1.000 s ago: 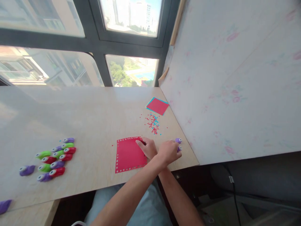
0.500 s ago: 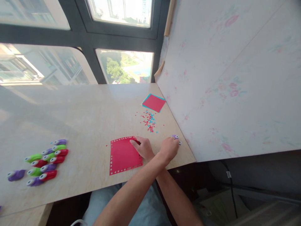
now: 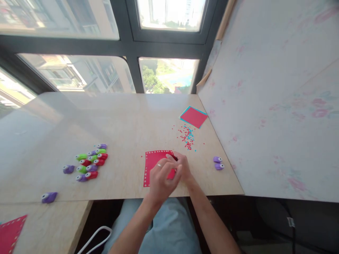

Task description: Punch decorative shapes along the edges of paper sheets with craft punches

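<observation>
A square of red paper (image 3: 153, 160) with small holes punched along its edges lies on the table, partly covered by my hands. My left hand (image 3: 162, 178), a ring on one finger, is over the paper with its fingers loosely bent and the thumb apart; nothing shows in it. At the paper's upper right corner, my right hand (image 3: 183, 167) closes on a small dark red thing (image 3: 174, 157), mostly hidden by the fingers, so its kind is unclear. Two purple craft punches (image 3: 218, 163) with eye-like round ends stand to the right of my hands.
Several purple, green and red punches (image 3: 92, 163) cluster at the left, with single purple ones (image 3: 49, 197) nearby. Red and blue paper bits (image 3: 188, 137) lie scattered before a stack of paper squares (image 3: 194, 117). Another punched red sheet (image 3: 12, 233) lies lower left. A wall (image 3: 278, 106) bounds the right.
My left hand has let go of a purple punch at the right and come back over the paper, so my arms no longer cross. The view has swung left.
</observation>
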A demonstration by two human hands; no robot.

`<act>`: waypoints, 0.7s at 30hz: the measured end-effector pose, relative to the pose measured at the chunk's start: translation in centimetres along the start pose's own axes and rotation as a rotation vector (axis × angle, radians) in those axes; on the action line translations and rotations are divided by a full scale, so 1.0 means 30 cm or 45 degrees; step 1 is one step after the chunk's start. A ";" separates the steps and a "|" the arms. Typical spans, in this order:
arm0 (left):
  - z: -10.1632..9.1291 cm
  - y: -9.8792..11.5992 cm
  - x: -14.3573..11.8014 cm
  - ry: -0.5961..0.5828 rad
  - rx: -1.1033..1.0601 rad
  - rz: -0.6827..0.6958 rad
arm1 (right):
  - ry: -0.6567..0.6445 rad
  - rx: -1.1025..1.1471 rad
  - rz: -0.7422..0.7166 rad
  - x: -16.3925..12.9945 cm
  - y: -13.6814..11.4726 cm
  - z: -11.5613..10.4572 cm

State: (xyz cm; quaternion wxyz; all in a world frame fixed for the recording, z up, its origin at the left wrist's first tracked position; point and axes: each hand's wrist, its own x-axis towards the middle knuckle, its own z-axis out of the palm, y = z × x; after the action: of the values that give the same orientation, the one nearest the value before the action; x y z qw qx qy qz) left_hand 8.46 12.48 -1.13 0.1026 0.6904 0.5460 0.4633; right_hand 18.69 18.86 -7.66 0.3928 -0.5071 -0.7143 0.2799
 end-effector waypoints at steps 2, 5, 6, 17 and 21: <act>-0.113 -0.100 -0.029 0.165 0.110 -0.135 | 0.015 0.046 0.004 0.008 0.009 0.006; -0.220 -0.263 -0.066 0.166 0.375 -0.355 | -0.001 0.117 0.049 0.012 0.018 0.010; -0.238 -0.310 -0.076 0.086 0.446 -0.384 | -0.009 0.128 0.065 0.012 0.020 0.011; -0.200 -0.393 -0.116 -0.372 0.828 -0.301 | -0.007 0.135 0.133 0.002 0.021 0.015; -0.193 -0.396 -0.095 -0.434 0.847 -0.249 | -0.020 0.113 0.143 0.000 0.027 0.016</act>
State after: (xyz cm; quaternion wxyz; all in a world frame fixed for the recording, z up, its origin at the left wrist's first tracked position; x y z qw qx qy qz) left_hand -3.65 12.50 -7.14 0.0062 0.6978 0.7049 0.1274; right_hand 18.69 19.11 -8.56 0.3930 -0.5263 -0.6746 0.3368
